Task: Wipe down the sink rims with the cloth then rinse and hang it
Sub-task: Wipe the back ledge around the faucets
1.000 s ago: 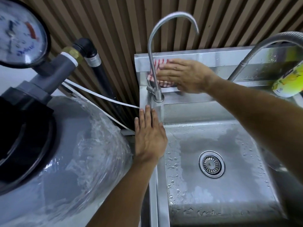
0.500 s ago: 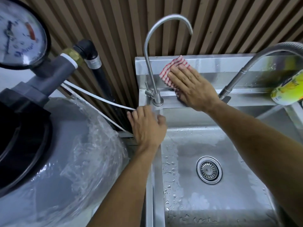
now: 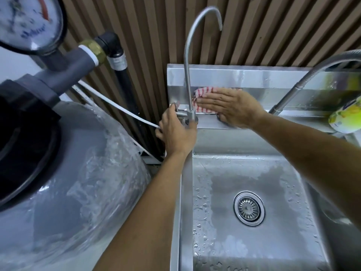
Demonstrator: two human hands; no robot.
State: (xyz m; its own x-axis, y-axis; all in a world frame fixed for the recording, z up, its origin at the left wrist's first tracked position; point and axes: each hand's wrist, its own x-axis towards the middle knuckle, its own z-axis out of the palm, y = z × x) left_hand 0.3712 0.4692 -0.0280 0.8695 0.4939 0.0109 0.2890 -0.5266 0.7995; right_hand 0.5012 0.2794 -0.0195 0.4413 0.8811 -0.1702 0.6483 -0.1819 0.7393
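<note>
At the back rim of the sink (image 3: 230,125), just right of the thin gooseneck tap (image 3: 188,79), the right hand (image 3: 231,108) lies flat on the red-and-white striped cloth (image 3: 203,99). Its fingers are extended and together, pressing the cloth against the upright steel splashback (image 3: 254,77) and the ledge below; nothing is pinched or gripped. The left hand (image 3: 176,132) sits at the tap base on the rear left corner, fingers curled loosely around the small lever and fitting there; whether it grips firmly or merely steadies cannot be told.

Assessment of the cloth: thin, soft, light, and probably damp, as droplets cover the basin (image 3: 244,177). It bunches under the palm and has no stiffness, so it follows corners readily but will slide or fold if pressure is uneven. A flat palm with spread pressure suits wiping. For rinsing and hanging, a gathered pinch at one edge or corner appears the sounder hold, since wet fabric would sag and drip.

Hazards noted: wet steel is slick, and the tap stem stands close to the fingertips. A wrapped grey tank (image 3: 78,182) stands just left of the sink.
</note>
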